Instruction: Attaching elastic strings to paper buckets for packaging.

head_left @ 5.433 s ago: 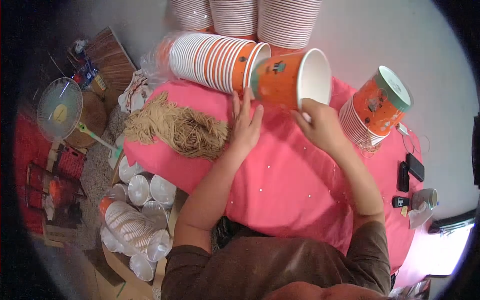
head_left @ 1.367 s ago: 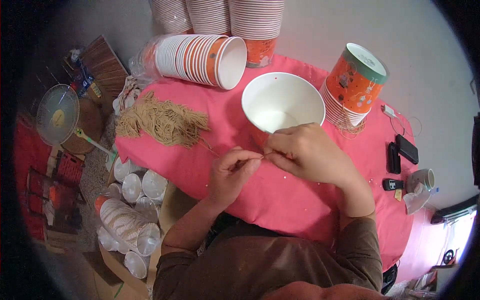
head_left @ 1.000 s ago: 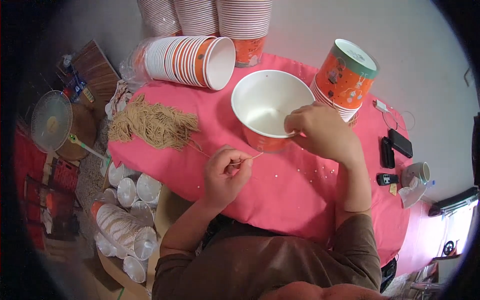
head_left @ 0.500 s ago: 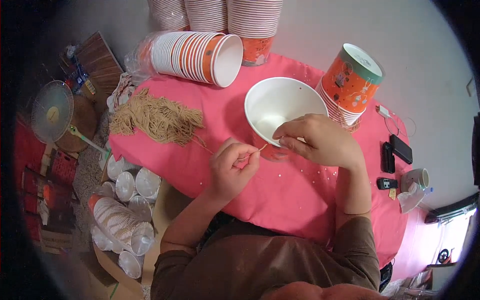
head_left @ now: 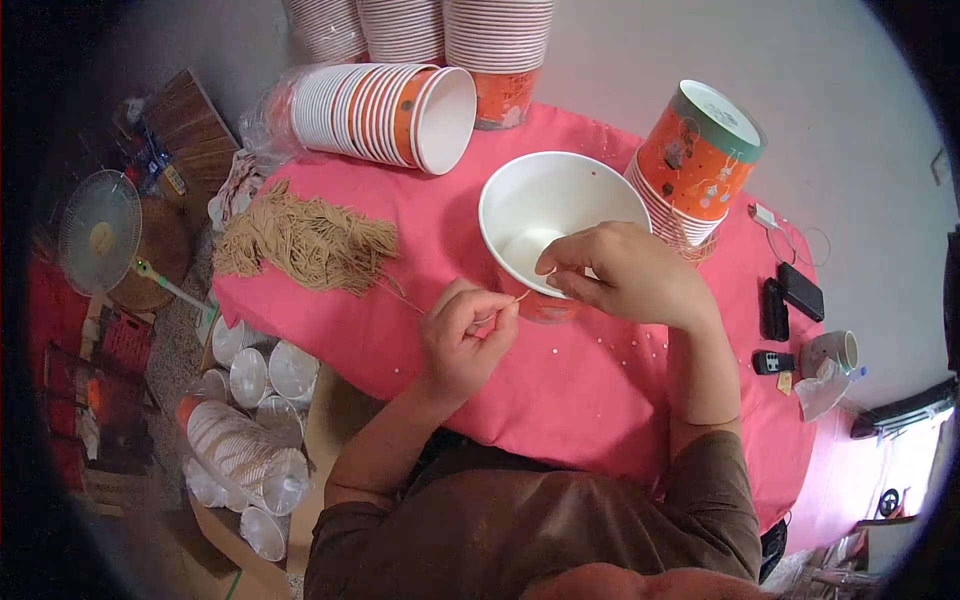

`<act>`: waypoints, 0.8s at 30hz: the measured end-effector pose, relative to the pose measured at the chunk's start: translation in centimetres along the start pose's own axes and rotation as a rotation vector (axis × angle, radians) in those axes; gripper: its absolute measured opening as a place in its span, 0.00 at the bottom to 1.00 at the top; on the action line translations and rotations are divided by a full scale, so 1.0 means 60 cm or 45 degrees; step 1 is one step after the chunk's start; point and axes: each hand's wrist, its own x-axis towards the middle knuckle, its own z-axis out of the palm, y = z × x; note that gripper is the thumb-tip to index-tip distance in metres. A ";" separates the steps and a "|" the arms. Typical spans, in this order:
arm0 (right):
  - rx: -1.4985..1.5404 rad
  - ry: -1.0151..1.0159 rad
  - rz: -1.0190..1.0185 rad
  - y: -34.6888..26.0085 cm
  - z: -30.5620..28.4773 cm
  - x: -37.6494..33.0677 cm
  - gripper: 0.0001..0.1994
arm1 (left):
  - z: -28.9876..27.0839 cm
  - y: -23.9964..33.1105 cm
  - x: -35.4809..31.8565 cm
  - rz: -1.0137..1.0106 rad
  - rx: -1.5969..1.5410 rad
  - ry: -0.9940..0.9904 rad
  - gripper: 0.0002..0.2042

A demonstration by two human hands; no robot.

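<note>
- Since half a second ago the left hand (head_left: 462, 338) has dropped lower, grip pinching a tan string (head_left: 505, 303).
- Right hand (head_left: 620, 272) pinches at the white paper bowl (head_left: 560, 215) rim on the bench (head_left: 560, 380) (string end likely there).
- Keep the string taut while feeding.

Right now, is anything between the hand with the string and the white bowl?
Nothing visible. The left hand pinches a thin string beside the white bowl, and the right hand already rests on the near rim. Only bare pink cloth lies around them.
</note>
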 end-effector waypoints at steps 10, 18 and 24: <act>0.101 -0.059 -0.007 0.009 -0.008 0.001 0.08 | 0.023 -0.002 0.007 -0.010 0.052 -0.006 0.07; 0.197 -0.082 -0.109 0.019 0.009 0.027 0.04 | 0.028 -0.017 0.002 0.115 0.199 0.068 0.08; 0.027 -0.007 -0.065 0.017 0.003 0.013 0.04 | 0.024 -0.021 -0.007 -0.173 -0.027 0.009 0.06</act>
